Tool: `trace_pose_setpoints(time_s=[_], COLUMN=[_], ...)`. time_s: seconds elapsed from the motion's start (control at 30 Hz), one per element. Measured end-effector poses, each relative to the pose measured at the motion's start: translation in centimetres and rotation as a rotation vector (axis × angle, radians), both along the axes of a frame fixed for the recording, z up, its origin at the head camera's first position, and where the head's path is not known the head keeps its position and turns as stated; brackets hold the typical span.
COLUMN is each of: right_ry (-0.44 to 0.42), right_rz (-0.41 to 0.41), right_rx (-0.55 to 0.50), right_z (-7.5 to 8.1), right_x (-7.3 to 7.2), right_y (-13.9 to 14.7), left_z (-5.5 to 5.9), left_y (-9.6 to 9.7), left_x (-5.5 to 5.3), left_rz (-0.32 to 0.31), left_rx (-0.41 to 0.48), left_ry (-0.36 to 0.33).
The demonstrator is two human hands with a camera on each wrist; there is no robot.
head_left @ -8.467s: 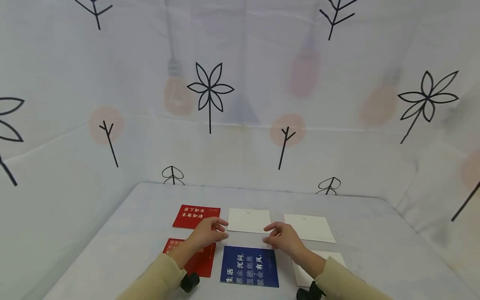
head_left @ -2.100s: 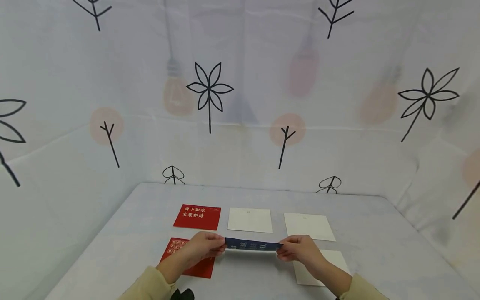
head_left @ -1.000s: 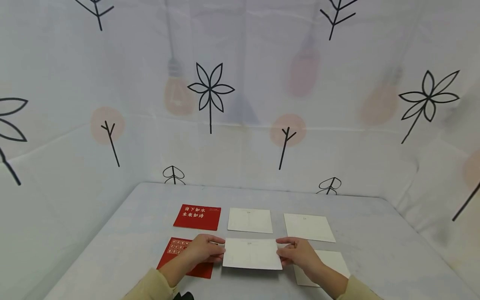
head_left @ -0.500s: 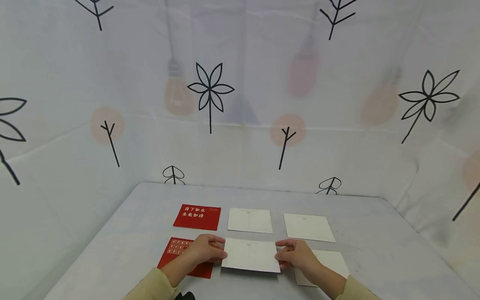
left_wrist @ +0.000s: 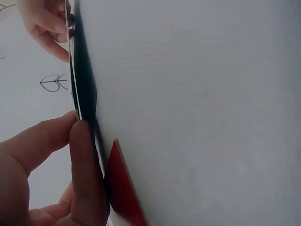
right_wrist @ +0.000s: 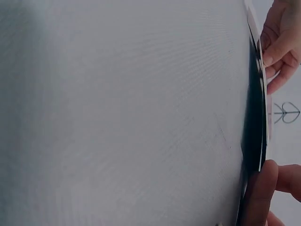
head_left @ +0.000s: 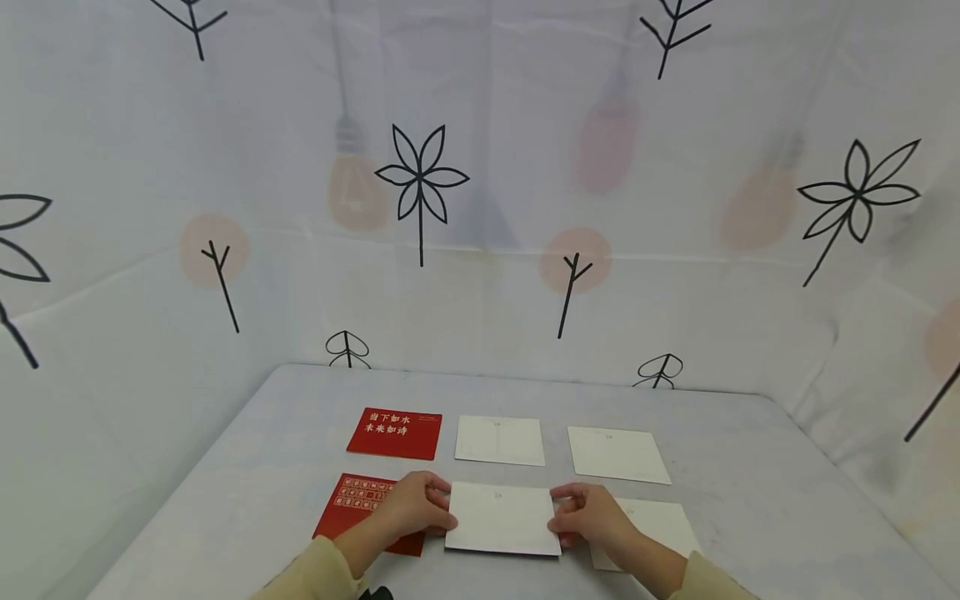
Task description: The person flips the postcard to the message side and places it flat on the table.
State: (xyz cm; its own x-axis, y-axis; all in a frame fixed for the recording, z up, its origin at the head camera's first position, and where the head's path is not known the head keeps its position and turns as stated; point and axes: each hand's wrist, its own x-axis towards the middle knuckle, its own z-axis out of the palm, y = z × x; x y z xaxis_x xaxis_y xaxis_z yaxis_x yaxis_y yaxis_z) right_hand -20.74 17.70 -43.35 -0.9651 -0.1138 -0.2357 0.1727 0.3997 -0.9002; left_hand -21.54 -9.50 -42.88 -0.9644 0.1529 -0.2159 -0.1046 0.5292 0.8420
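Observation:
A postcard (head_left: 501,518), blank white face up, is level and close over the table in the middle of the near row. My left hand (head_left: 417,505) holds its left edge between thumb and fingers, and my right hand (head_left: 592,515) holds the right edge the same way. Seen edge-on in the left wrist view, the postcard shows a dark underside (left_wrist: 84,77) with a narrow gap to the tabletop. The right wrist view shows that same dark underside (right_wrist: 254,106), with the right thumb (right_wrist: 263,181) at the near edge.
Left of the held card lies a red card with small squares (head_left: 347,518), partly behind the left arm. Behind it are a red card with white writing (head_left: 393,435) and two white cards (head_left: 500,442), (head_left: 618,455). Another white card (head_left: 663,523) is partly covered by the right hand.
Earlier the card lay blue face up, with both hands off it. Since then both hands took hold, lifted and turned it white face up, then lowered it towards the table.

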Motion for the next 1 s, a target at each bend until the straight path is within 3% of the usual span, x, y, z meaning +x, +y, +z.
trace_pose_setpoints(time_s=[0.2,0.4,0.67,1.0], right_ry=[0.025,0.066,0.146,0.14], right_rz=[-0.013,-0.002,0.025,0.032], right_rx=[0.047,0.064,0.165,0.194], right_z=[-0.28,-0.46,-0.54,-0.56], right_x=[0.04,0.16,0.38,0.31], right_y=[-0.18,-0.42,-0.44,-0.47], left_z=[0.19,0.08,0.22,-0.04], left_y=[0.24,0.23,0.31,0.23], left_x=[0.1,-0.02,-0.26,-0.52], left_rz=[-0.006,0.0,0.005,-0.002], left_rx=[-0.048,-0.027,-0.001,-0.007], left_ry=[0.027,-0.005,-0.053,-0.056])
